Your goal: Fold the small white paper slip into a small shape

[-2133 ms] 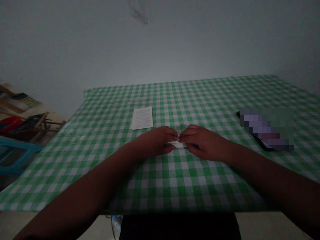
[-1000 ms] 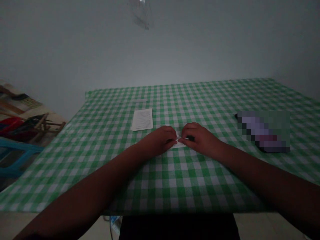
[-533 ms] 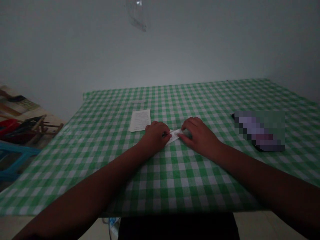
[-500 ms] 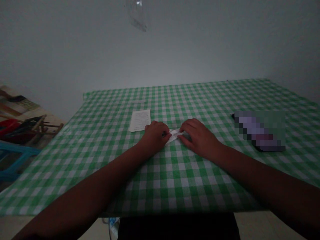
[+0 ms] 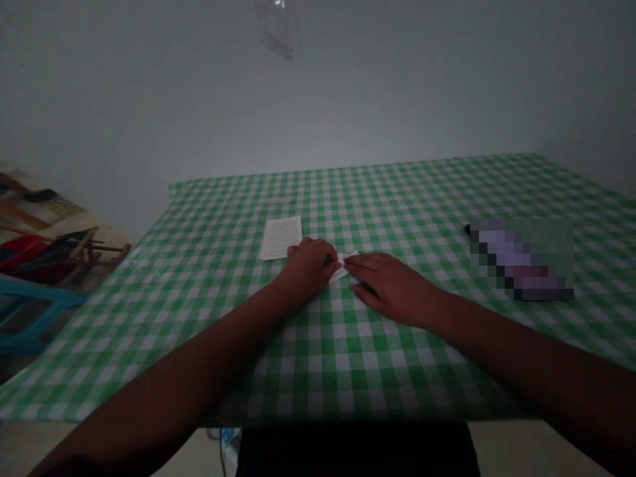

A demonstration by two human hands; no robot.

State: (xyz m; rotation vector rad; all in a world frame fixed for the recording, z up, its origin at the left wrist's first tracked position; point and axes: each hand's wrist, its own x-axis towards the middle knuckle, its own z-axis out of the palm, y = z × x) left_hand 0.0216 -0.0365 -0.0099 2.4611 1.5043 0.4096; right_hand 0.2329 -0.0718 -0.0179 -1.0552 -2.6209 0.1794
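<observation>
A small folded piece of white paper [image 5: 338, 274] lies on the checked tablecloth in front of me, partly covered by my fingers. My left hand [image 5: 309, 270] pinches its left side between thumb and fingers. From the right, my right hand [image 5: 392, 285] rests its outstretched fingers on the paper, the thumb held apart below them. Just beyond my left hand lies a pale printed sheet or small stack of sheets [image 5: 281, 238].
The green and white tablecloth [image 5: 397, 192] covers the table up to the wall. A pixelated, dark-edged object [image 5: 517, 258] lies on the right. Left of the table are a blue plastic stool [image 5: 34, 324] and a red container [image 5: 22, 255]. A transparent thing [image 5: 275, 30] hangs on the wall.
My right hand has gone from pinching the paper to laying straightened fingers on it, shifting slightly left and nearer me. My left hand keeps its pinch.
</observation>
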